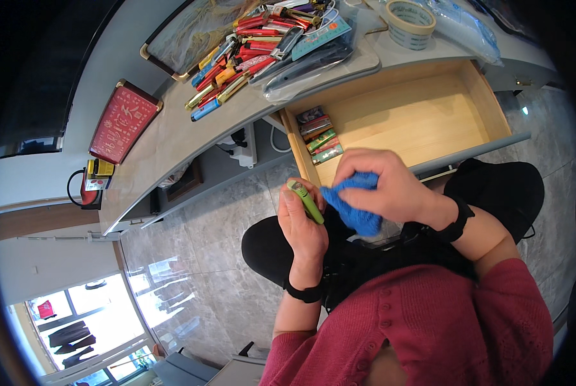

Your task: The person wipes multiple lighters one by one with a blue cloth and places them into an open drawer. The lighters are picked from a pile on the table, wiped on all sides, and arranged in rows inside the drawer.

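My left hand (pixel 301 227) holds a green lighter (pixel 307 202), its metal top pointing up and away from me. A crumpled blue cloth (pixel 358 202) is gripped by my right hand (pixel 384 186), close beside the lighter. Past my hands, a wooden drawer (pixel 413 111) stands pulled out. Several lighters (pixel 321 139) with patterned wraps lie in a row along its left end. On the desktop above, a heap of mostly red and gold lighters (pixel 254 53) is spread out.
A roll of tape (pixel 411 26) and clear plastic packaging (pixel 466 31) sit on the desktop (pixel 167 140) behind the drawer. Clear bags (pixel 312 72) overhang the desk edge. A red box (pixel 124 120) leans at the left. A white power strip (pixel 244 147) is under the desk.
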A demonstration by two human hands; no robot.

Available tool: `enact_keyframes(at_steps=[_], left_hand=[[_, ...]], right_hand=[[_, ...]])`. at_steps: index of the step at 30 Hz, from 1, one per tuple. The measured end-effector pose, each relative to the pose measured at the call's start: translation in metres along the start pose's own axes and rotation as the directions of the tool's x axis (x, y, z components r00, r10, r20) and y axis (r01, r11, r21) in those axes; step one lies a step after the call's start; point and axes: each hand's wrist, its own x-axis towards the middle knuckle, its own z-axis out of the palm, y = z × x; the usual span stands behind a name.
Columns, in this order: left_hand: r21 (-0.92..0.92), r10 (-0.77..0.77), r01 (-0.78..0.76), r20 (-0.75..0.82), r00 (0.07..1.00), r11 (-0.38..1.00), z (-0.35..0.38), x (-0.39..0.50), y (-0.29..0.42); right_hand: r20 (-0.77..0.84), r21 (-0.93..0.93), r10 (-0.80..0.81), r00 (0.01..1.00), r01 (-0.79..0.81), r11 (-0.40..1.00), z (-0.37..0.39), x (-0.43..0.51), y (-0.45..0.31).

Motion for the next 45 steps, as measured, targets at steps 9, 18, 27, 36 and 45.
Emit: enact_keyframes(at_steps=[9,18,27,36,45], left_hand=[[0.065,0.215,-0.212,-0.042,0.976,0.975,0.008,-0.001,-0.005],[-0.164,0.184,-0.186,-0.027,0.982,0.969,0.02,0.0,0.007],[-0.109,0.057,-0.063,-0.057,0.997,0.992,0.022,-0.006,0.007],[0.152,0.06,-0.041,-0.124,0.99,0.988,-0.015,0.008,0.003],[0.22,0.012,0.005,-0.079,0.997,0.975,-0.022,0.006,-0.009]], right_hand=[[0.004,-0.175,-0.006,1.0,0.006,0.984,0.019,0.005,0.012],[0.096,-0.032,0.261,0.961,-0.259,0.965,0.017,-0.002,0.026],[0.03,0.011,0.166,0.986,-0.166,0.986,0.022,-0.001,0.02],[0.07,-0.435,0.246,0.967,-0.193,0.879,-0.075,0.049,-0.017],[0.31,-0.662,0.728,0.612,-0.411,0.627,-0.061,0.111,0.078]])
